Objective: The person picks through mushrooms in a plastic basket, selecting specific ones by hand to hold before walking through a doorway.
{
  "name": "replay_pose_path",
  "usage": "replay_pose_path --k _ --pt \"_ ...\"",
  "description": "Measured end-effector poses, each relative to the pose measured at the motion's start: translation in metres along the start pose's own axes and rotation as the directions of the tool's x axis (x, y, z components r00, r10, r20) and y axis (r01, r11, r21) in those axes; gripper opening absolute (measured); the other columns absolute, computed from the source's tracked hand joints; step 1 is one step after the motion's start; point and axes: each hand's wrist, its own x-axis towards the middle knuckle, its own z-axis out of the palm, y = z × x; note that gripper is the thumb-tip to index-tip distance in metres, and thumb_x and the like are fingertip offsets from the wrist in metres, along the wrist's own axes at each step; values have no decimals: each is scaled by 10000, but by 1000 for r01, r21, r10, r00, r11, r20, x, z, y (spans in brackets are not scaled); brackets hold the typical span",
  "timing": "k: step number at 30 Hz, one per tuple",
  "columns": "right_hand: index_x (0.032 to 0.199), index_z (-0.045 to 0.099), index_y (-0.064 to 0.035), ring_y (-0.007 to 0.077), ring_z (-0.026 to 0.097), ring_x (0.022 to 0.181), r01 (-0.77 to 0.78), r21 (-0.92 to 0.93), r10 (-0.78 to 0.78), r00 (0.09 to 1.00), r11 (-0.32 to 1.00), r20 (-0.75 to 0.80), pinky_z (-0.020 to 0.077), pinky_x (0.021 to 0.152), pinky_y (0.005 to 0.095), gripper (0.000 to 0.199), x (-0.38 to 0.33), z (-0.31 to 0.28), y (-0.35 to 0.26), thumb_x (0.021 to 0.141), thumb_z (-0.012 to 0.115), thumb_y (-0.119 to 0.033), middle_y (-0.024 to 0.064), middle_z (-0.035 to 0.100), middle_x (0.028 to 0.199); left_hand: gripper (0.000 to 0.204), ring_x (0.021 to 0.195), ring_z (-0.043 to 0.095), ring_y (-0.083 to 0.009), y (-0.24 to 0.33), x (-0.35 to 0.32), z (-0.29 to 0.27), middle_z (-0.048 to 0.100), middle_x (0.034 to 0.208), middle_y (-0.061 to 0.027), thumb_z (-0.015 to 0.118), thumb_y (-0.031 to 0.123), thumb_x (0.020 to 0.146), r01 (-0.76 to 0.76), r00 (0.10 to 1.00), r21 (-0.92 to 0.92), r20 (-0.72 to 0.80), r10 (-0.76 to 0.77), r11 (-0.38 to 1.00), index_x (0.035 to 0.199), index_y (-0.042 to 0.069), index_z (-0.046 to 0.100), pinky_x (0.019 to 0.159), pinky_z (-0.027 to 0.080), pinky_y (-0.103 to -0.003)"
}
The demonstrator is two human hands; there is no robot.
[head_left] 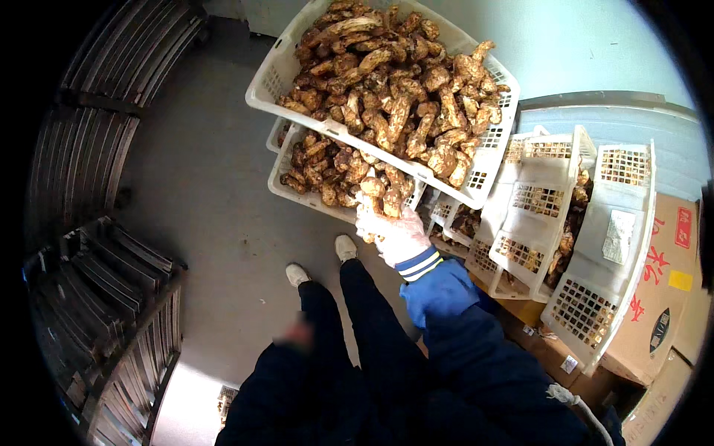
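Observation:
My right hand (pixel 398 236), in a pale glove with a blue sleeve above it, is closed round a few thick-stemmed brown mushrooms (pixel 374 189). It is at the near edge of a white plastic crate (pixel 349 214) heaped with similar mushrooms. Over that crate sits another white crate (pixel 260 94), tilted across it and piled high with mushrooms. Only a small, smeared part of my left hand (pixel 299 332) shows beside my leg, so its fingers cannot be made out.
More white crates (pixel 543 172) of mushrooms stand on their sides or tilted at the right, by cardboard boxes (pixel 654 297) and a pale wall (pixel 606 52). Dark slatted racks (pixel 123 290) line the left. Grey floor (pixel 201 160) lies between.

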Motion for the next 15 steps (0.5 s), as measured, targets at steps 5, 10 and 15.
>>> replay_pose_path --k 5,10,15 --pt "983 589 -49 318 519 1036 540 -840 -717 562 -58 412 438 872 389 394 12 -10 -37 621 732 -111 138 555 1101 277 472 572 -200 23 -15 -38 587 593 -110 574 274 860 59 970 -373 241 36 926 827 -2 574 469 474 -337" --pt "1032 588 -86 305 633 771 525 -810 -701 680 261 215 502 686 383 348 41 41 -66 712 668 -197 138 644 821 278 482 558 -210 25 -11 -36 565 582 -99 559 288 860 115 964 -367 267 -14 923 803 17 582 493 476 -352" --pt "844 583 -41 362 616 811 31 -972 -448 884 -234 135 490 720 430 241 112 62 -103 730 610 -251 192 633 856 269 471 550 -202 50 -15 -26 562 576 -91 560 281 861 78 951 -383 305 46 920 787 24 584 481 470 -349"
